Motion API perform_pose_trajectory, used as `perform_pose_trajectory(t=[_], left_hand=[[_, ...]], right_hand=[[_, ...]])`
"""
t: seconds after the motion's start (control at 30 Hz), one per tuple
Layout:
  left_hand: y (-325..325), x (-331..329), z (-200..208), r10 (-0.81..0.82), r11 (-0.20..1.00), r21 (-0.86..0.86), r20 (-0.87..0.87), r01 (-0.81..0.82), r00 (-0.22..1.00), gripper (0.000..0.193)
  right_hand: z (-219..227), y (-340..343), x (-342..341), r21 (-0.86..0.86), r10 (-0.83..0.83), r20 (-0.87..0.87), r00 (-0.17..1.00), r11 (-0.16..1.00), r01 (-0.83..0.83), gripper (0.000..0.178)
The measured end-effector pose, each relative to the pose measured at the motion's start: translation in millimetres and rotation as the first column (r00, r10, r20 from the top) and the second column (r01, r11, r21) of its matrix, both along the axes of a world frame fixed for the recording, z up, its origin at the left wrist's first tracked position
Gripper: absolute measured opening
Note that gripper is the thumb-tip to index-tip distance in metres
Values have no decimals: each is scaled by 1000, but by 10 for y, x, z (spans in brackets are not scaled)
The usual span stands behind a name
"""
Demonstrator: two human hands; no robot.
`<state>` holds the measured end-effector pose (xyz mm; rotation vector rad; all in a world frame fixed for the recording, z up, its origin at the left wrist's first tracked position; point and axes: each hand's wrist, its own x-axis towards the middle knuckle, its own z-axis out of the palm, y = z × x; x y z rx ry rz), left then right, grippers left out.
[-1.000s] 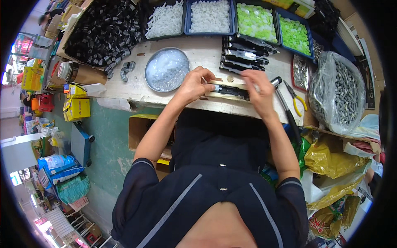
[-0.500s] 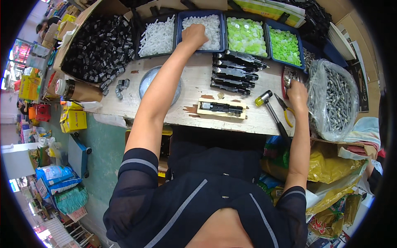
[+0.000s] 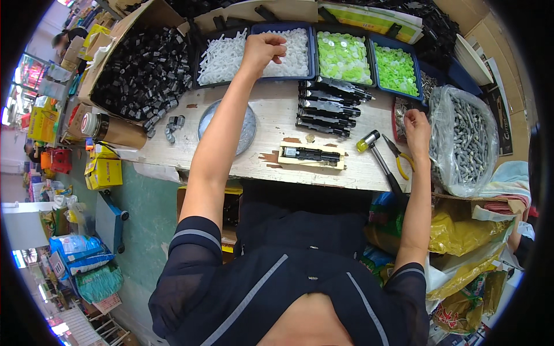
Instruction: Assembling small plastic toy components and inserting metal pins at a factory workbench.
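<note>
My left hand is over the left edge of a blue tray of small white plastic pieces. Its thumb and fingertips are pinched together, and what they hold, if anything, is too small to name. My right hand is beside a red container of small metal parts. Those fingers are curled together too, with their contents hidden. Between my arms a black rectangular assembly lies in a cream-coloured fixture. A hammer with a yellow-and-black head and pliers with yellow handles lie left of my right hand.
Black assemblies are stacked behind the fixture. Trays hold white sticks, pale green pieces and bright green pieces. A box of black parts, a round metal dish, a jar and a bag of grey parts stand around.
My left hand has risen out of the white pieces and turned, so its pinched fingertips show. My right hand has drawn back slightly from the red container. The assembly stays in its fixture.
</note>
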<state>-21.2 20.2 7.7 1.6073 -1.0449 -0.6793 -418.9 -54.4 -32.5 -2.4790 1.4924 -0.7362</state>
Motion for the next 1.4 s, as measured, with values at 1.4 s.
perform_pose_trajectory(t=[1.4], left_hand=[[1607, -1369, -227, -223, 974, -120, -418, 190, 881, 29]], right_hand=[[358, 1413, 1201, 465, 173, 735, 655, 576, -673, 12]])
